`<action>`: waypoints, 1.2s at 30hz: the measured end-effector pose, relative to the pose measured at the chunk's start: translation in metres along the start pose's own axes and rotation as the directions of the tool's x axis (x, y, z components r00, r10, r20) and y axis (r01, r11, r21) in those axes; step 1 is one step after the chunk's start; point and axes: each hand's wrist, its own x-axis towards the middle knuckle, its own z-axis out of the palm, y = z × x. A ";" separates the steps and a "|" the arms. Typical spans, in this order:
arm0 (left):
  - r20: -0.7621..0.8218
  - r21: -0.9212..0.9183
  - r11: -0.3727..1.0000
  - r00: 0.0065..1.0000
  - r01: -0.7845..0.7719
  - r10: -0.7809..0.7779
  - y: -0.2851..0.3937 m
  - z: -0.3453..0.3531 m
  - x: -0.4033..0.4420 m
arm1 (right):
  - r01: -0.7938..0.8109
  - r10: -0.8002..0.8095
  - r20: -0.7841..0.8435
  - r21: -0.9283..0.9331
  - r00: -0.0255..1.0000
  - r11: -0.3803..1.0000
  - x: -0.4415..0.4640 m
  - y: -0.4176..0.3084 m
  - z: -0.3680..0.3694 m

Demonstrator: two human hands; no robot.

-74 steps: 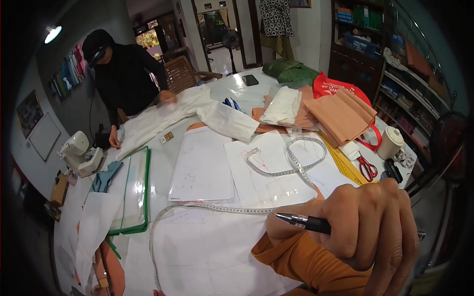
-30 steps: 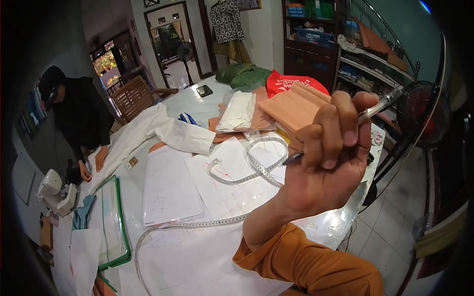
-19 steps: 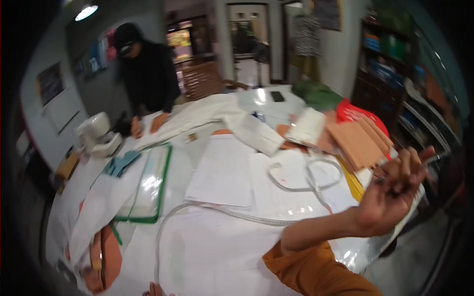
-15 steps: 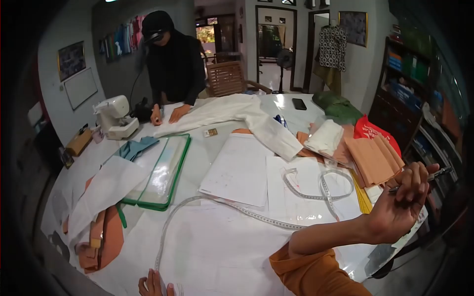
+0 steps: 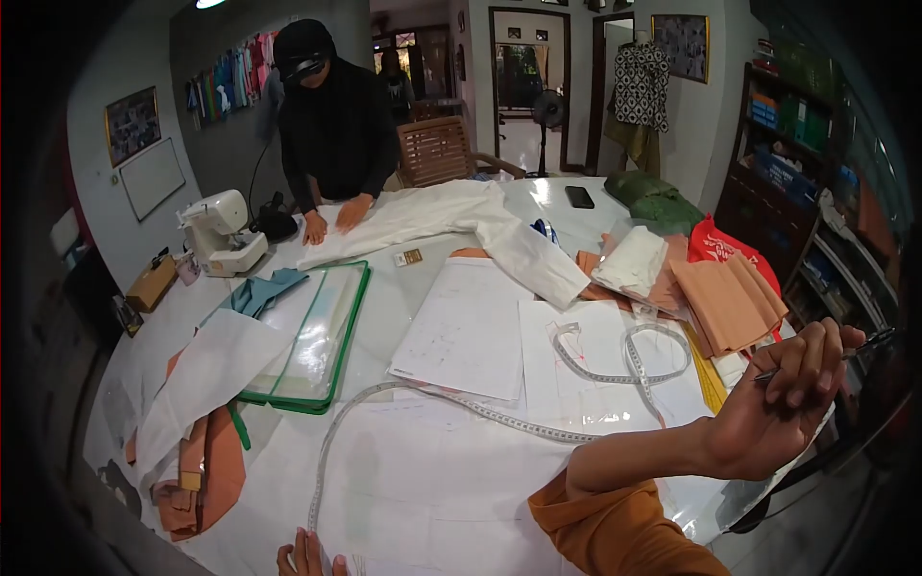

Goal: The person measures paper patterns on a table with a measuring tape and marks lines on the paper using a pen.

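My right hand (image 5: 783,403) is raised over the right edge of the table, its fingers curled round a pen (image 5: 879,340). At the bottom edge my left hand (image 5: 309,557) shows only in part, fingers spread on the large white paper (image 5: 432,480), by the end of a tape measure (image 5: 331,437). The tape curves across the paper, passes behind my right forearm and loops over a sheet with red lines (image 5: 547,384). Beside that sheet lies a stack of white paper (image 5: 461,331).
A person in black (image 5: 336,134) has both hands on white cloth (image 5: 413,216) across the table. A green-edged folder (image 5: 327,355) and sewing machine (image 5: 221,235) are left; folded orange cloth (image 5: 725,298), a yellow ruler (image 5: 704,374) and a red bag (image 5: 735,252) are right.
The view has swung back towards the table's middle. My right hand has moved outward to the right with the pen, and my left hand's fingers have come into view at the bottom.
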 end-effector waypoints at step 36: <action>-0.020 0.011 1.000 1.000 -0.007 0.007 0.000 0.002 -0.001 | -0.079 0.281 0.517 -0.378 0.808 0.923 -0.035 0.005 0.058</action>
